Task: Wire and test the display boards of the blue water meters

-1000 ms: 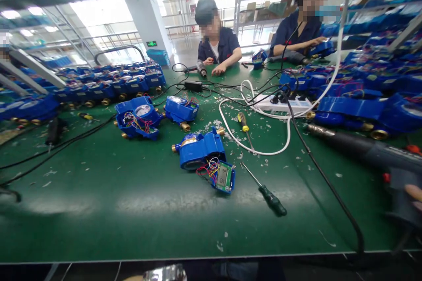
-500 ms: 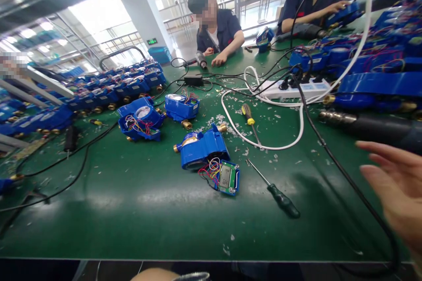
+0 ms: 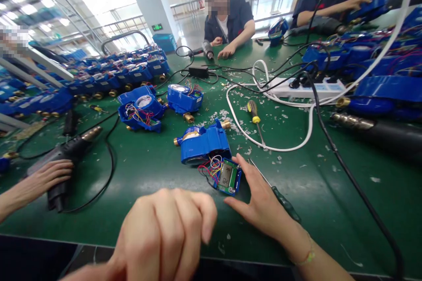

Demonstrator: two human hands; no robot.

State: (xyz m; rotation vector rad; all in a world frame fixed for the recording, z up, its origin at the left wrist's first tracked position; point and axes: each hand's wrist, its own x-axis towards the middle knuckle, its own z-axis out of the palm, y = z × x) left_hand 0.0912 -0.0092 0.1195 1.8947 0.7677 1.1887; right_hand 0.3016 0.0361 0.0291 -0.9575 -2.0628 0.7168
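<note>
My right hand [image 3: 260, 204] lies open on the green table [image 3: 138, 175], its fingers spread. The index finger touches the right edge of a small green circuit board with a display [image 3: 227, 176]. Coloured wires [image 3: 211, 167] join that board to a blue water meter with brass ends [image 3: 204, 142] just behind it. The hand lies over the shaft of a green-handled screwdriver [image 3: 285, 204]. Close to the camera, my left hand [image 3: 165, 232] hovers above the table's near edge with its fingers curled under. Nothing shows in it.
A co-worker's hand [image 3: 42, 178] rests on a black heat gun [image 3: 66, 158] at the left. Two opened blue meters [image 3: 141, 112] and rows of more stand behind. A yellow-handled screwdriver [image 3: 253, 112], white cable, power strip [image 3: 306, 90] and another heat gun [image 3: 379, 134] lie right. Two people sit opposite.
My right hand moved from the right edge to the circuit board. My left hand rose into view at the bottom. A co-worker's hand and a heat gun appeared at the left.
</note>
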